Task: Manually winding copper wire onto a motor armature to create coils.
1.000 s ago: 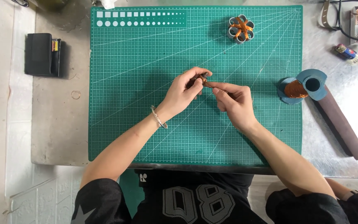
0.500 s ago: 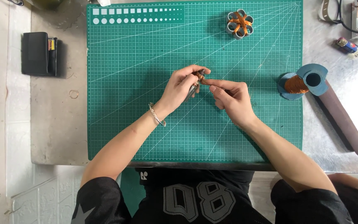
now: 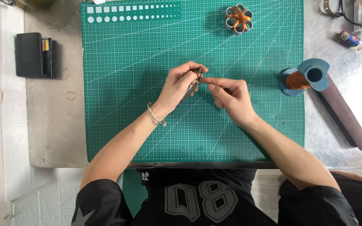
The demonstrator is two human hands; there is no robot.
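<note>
Both hands are up over the middle of the green cutting mat (image 3: 147,125), working on one small thing together. The left hand (image 3: 179,86) has its fingers curled shut around a little bundle of metal tubes (image 3: 190,86) wrapped in copper wire, holding it just above the mat. The right hand (image 3: 230,95) comes in from the other side with thumb and forefinger pressed together, pinching the wire right at the top of the bundle, so the two hands are basically touching there. There's a thin bracelet (image 3: 156,115) on the left wrist.

Other stuff around: a finished flower-shaped cluster of tubes (image 3: 239,19) tied with copper wire sits near the top edge of the mat, well apart from the hands. Over on the right edge of the mat is a blue spool of copper wire (image 3: 302,78) lying on its side, with a long dark bar (image 3: 343,118) just beside it on the desk (image 3: 51,138). A black case (image 3: 32,55) sits off to the left.
</note>
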